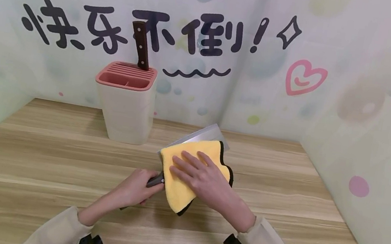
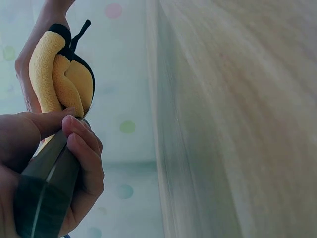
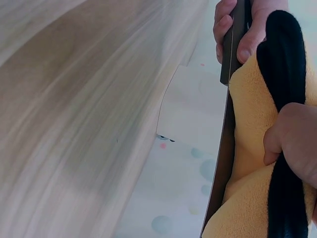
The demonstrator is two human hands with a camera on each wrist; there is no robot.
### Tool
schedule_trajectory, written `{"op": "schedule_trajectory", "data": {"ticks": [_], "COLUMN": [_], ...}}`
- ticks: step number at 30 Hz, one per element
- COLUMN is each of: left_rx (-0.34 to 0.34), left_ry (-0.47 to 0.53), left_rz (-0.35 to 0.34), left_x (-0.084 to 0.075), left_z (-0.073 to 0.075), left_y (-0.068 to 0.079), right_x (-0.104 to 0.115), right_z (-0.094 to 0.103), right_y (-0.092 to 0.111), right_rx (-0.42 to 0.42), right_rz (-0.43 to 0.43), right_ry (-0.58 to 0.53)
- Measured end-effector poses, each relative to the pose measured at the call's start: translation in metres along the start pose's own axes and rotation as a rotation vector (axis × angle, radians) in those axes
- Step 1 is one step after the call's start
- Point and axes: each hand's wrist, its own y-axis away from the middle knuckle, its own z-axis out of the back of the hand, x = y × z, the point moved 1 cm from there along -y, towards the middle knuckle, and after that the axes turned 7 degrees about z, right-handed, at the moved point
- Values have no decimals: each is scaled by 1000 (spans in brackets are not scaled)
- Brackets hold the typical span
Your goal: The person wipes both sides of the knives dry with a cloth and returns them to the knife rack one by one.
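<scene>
My left hand point(image 1: 139, 187) grips the dark handle point(image 1: 155, 180) of a broad-bladed kitchen knife, a cleaver by its shape. Its metal blade point(image 1: 213, 132) points away to the right, raised off the table. A yellow cloth with black edging point(image 1: 175, 188) covers much of the blade. Over it lies my right hand point(image 1: 206, 180), fingers extended across the top face. In the right wrist view the thumb point(image 3: 294, 141) presses into the cloth by its black edge, and the blade shows nearly edge-on. Folds of cloth point(image 2: 47, 69) bulge beside the blade in the left wrist view.
A white knife block with a pink slotted top point(image 1: 123, 103) stands at the back left. One brown-handled knife point(image 1: 141, 45) sticks up from it. Behind the wooden table point(image 1: 55, 160) hangs a printed wall sheet point(image 1: 259, 93), and similar walls flank both sides.
</scene>
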Motion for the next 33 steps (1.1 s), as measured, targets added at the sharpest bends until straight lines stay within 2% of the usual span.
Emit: {"op": "schedule_trajectory", "data": {"ticks": [5,12,24,33], "left_rx": [1,4,-10,-21], "left_ry": [9,23,21,4], "left_rz": [-10,-30,-32,-64], "left_x": [0,-2,-3,-2], "left_z": [1,0,-1,-1], "left_y": [0,0,1,2], "right_x": [-3,-11,-29,-39], "right_z": [-2,-5,-13,-20], "right_y": [0,4,18,28], "right_rx": [18,14,-32,-23], "right_rz": [-18,-84,-235,-344], "right_ry": [-11,-74,-109,-171]}}
